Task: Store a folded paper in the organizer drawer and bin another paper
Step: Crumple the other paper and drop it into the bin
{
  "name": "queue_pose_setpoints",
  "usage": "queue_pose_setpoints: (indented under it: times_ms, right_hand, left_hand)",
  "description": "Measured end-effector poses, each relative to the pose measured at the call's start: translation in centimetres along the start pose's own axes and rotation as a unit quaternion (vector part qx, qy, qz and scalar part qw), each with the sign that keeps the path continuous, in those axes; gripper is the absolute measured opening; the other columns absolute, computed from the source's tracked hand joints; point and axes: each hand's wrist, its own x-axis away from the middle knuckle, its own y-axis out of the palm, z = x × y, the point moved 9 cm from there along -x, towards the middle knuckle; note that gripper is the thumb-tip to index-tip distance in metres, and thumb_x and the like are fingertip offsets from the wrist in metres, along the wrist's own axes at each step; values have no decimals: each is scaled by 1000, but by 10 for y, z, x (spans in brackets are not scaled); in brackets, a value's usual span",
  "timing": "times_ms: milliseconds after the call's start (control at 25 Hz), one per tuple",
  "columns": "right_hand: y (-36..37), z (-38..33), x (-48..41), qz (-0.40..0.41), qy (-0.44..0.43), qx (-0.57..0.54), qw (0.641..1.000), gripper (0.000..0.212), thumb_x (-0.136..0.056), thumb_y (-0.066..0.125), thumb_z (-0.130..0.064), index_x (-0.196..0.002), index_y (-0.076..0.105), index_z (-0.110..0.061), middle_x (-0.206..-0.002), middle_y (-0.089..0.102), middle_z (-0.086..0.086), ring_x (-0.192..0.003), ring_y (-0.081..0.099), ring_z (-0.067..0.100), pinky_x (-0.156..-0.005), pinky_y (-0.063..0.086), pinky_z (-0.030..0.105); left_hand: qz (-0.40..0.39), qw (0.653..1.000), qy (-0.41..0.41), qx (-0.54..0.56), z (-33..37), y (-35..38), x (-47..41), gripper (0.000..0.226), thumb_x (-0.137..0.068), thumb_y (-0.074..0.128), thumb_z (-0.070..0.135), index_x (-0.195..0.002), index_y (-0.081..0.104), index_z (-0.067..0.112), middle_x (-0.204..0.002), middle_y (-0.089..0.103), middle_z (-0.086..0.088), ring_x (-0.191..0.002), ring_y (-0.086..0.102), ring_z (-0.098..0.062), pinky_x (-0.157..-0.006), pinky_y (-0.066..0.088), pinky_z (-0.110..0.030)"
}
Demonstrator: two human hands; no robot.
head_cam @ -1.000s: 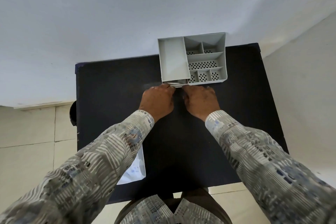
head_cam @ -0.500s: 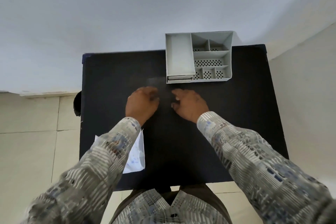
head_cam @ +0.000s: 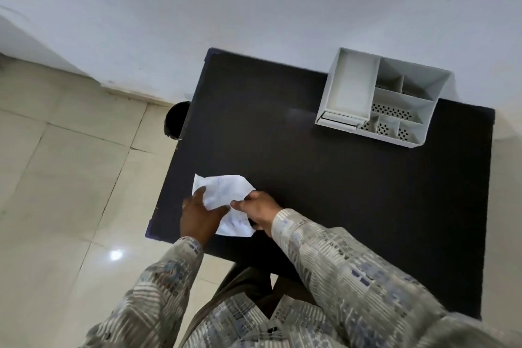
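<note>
Black table [head_cam: 324,192] against pale wall [head_cam: 226,8], both hands' [head_cam: 197,213] grip closed on paper [head_cam: 223,192].

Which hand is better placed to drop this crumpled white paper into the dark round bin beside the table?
Left. The left hand already grips the crumpled white paper at the black table's left edge, the side where the dark round bin stands; the right hand would cross over.

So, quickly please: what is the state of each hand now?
Left hand: closed on the left side of the white paper.
Right hand: closed, pinching the same paper's right side.
</note>
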Motion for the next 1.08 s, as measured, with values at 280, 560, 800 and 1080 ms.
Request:
queue_pose_setpoints:
  times_ms: [280, 560, 800, 1080]
  right_hand:
    - [0, -26, 83, -154, -20, -104, 982, 34, -108, 53, -29, -137, 66, -17, -133, 73, 18, -125, 68, 40, -107, 52, 62]
    - [7, -86, 190, -150, -192, 14, 970, 30, -106, 58, -36, -132, 69, -27, -130, 75, 3, -120, 72, 26, -106, 56, 54]
    - [77, -130, 227, -62, -344, 192, 917, 53, -84, 84, -50, -133, 66, -40, -130, 70, -18, -122, 64, 3, -101, 53, 31]
    - [200, -193, 189, 29, -385, 112, 916, 13, -91, 80, -25, -97, 79, -37, -97, 80, -15, -94, 75, 1, -79, 58, 16]
  left_hand:
    - [-194, 887, 13, 419, 38, 4, 87, 48, -92, 80, 26, -137, 64, 29, -133, 74, -8, -118, 74, -33, -96, 61, -59]
    - [-26, 824, 66, 563, 39, -81, 156, 17, -98, 69, 4, -113, 75, 5, -100, 84, -15, -85, 82, -28, -66, 66, -37]
    - [-65, 757, 52, 648, 16, -153, 170, 35, -108, 42, -2, -95, 75, 2, -68, 70, -9, -47, 68, -12, -43, 56, -22]
    - [91, 866, 158, 466, -36, -248, 136, 28, -82, 79, 9, -109, 79, 18, -96, 81, -13, -84, 78, -26, -67, 66, -40]
